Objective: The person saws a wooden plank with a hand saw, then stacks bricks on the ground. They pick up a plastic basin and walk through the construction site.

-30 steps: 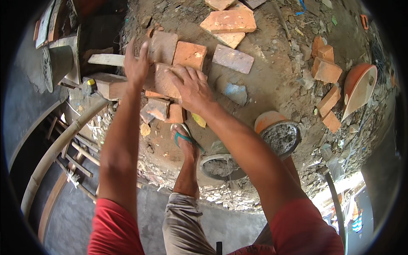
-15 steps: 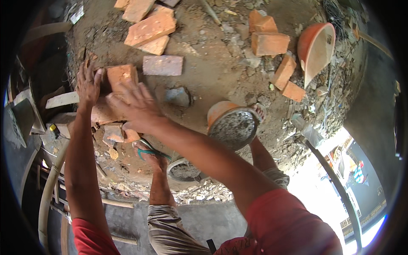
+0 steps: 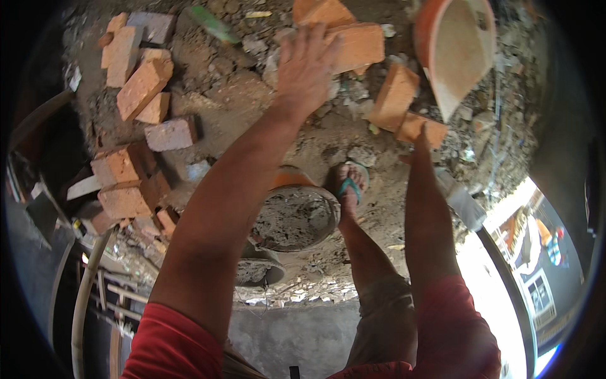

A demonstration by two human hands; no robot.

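My left hand (image 3: 308,66) reaches up the middle with fingers outspread, at the left end of an orange brick (image 3: 360,49); I cannot tell whether it presses on it. Another orange brick (image 3: 300,9) lies just beyond. My right hand (image 3: 416,146) is at a small orange brick (image 3: 431,134) on the right, one finger over it and the other fingers hidden, so its grip is unclear. A leaning brick (image 3: 392,93) adjoins that one. Below, a bucket of grey mortar (image 3: 293,218) sits beside my sandalled foot (image 3: 349,183).
Loose bricks (image 3: 142,88) lie upper left, with a stack (image 3: 120,170) below them. A cracked orange-rimmed bowl (image 3: 457,44) lies upper right. A second mortar container (image 3: 252,273), rubble (image 3: 240,88), a bamboo pole (image 3: 88,297) and a dark post (image 3: 508,290) surround me.
Both hands have left the left brick pile and moved rightward to the bricks on the right. The view has swung right, so the scene has shifted left.
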